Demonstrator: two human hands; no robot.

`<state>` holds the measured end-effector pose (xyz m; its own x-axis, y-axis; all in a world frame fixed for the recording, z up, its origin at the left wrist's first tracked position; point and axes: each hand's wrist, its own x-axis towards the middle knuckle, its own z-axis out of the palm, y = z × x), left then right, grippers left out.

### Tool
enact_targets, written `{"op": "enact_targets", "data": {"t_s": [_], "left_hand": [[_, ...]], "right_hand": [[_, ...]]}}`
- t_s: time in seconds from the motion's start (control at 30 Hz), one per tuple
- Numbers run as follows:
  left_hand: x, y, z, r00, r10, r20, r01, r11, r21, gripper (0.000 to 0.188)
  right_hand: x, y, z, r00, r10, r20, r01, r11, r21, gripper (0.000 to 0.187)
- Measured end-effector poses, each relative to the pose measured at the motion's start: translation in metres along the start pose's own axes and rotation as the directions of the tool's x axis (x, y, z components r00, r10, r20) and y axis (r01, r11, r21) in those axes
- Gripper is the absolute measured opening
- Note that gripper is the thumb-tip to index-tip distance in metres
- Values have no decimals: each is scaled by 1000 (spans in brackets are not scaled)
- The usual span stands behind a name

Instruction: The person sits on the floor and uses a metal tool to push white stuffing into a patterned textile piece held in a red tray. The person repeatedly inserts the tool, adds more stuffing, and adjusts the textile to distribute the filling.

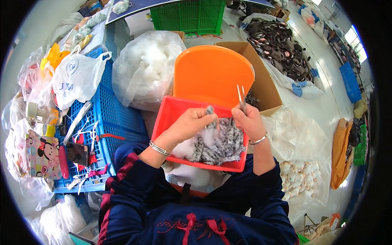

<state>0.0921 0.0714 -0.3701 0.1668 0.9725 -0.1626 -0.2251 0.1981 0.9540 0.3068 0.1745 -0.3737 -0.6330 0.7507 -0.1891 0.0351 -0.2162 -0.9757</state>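
Observation:
My left hand [192, 123] pinches a small grey fabric piece [210, 111] that pokes up past the fingertips. A wisp of white stuffing [209, 136] hangs just below it. Metal tweezers [241, 98], points upward and apart, are gripped in my right hand [250, 123]. Both hands hover above a red plastic tray [165, 112] on my lap. Inside lie a heap of mottled grey-and-white plush pieces [222, 149] and a clump of white stuffing [184, 149]. A metal bracelet circles each wrist.
Behind the tray stand an orange board [212, 69] and a cardboard box [265, 87]. A bag of stuffing [149, 61] sits far left of them. Blue crates [118, 118] at left carry scissors [93, 132] and bags. At right are dark plush pieces [277, 49] and a bag of pale pieces [302, 177].

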Motion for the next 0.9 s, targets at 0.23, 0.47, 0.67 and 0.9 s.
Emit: {"op": "enact_targets", "data": {"t_s": [0.23, 0.47, 0.67, 0.9], "left_hand": [[-1, -14, 4, 996, -67, 63, 50, 970, 237, 30], [-12, -10, 7, 994, -31, 103, -12, 918, 397, 33], [-14, -6, 2, 991, 51, 122, -96, 912, 399, 33], [-2, -26, 18, 999, 31, -39, -27, 995, 93, 39]], "right_hand": [[1, -4, 44, 979, -41, 201, 34, 999, 38, 11], [14, 6, 12, 963, -131, -237, 142, 989, 30, 15], [18, -9, -36, 879, -224, -421, 331, 922, 200, 14], [16, 3, -1, 938, -149, -313, 224, 949, 221, 14]]}}
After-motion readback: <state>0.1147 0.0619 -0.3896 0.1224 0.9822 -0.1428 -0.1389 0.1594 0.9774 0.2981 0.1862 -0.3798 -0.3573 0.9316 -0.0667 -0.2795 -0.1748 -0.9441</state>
